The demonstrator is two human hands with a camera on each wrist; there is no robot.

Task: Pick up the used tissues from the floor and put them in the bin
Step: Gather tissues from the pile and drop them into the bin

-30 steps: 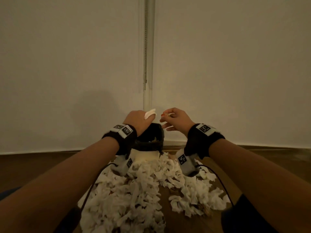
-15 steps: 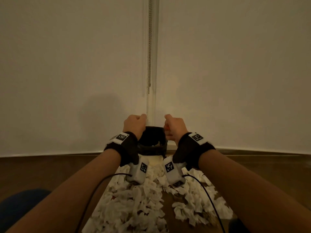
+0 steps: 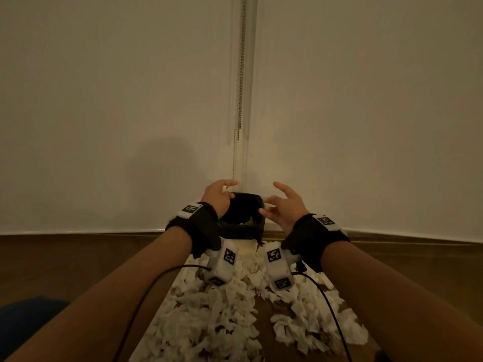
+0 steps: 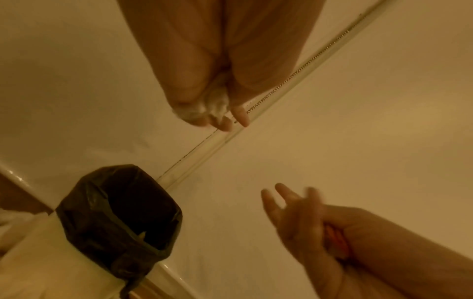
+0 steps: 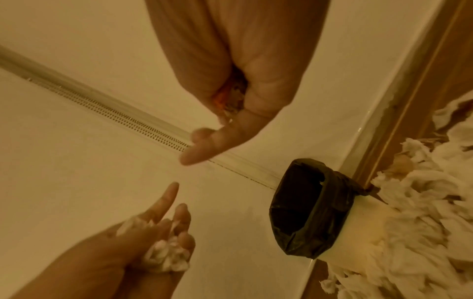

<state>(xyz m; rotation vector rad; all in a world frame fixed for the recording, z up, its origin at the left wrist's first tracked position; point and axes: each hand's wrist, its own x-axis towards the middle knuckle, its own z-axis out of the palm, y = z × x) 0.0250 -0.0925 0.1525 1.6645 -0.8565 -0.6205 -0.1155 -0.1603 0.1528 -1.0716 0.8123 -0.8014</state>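
A small white bin point(image 3: 241, 229) with a black liner stands against the wall, seen also in the left wrist view as bin point(image 4: 76, 204) and in the right wrist view as bin point(image 5: 332, 204). My left hand point(image 3: 231, 190) hovers over its left rim, its lower fingers curled round a crumpled white tissue point(image 5: 166, 257), also seen as tissue point(image 4: 210, 107). My right hand point(image 3: 269, 197) is over the right rim with fingers spread; an orange-stained tissue scrap point(image 5: 230, 101) sits in its palm. A heap of used tissues point(image 3: 209, 317) covers the floor in front of the bin.
A white wall with a vertical rail and bead chain point(image 3: 241, 74) rises right behind the bin. Brown wooden floor point(image 3: 78, 257) lies to either side of the heap. A dark blue object point(image 3: 26, 317) sits at the lower left. Black cables hang from both wrist cameras.
Both hands went from closed fists at the bin's rim to spreading fingers above it. The white tissue piece that stuck out of the left hand a second ago no longer shows in the head view.
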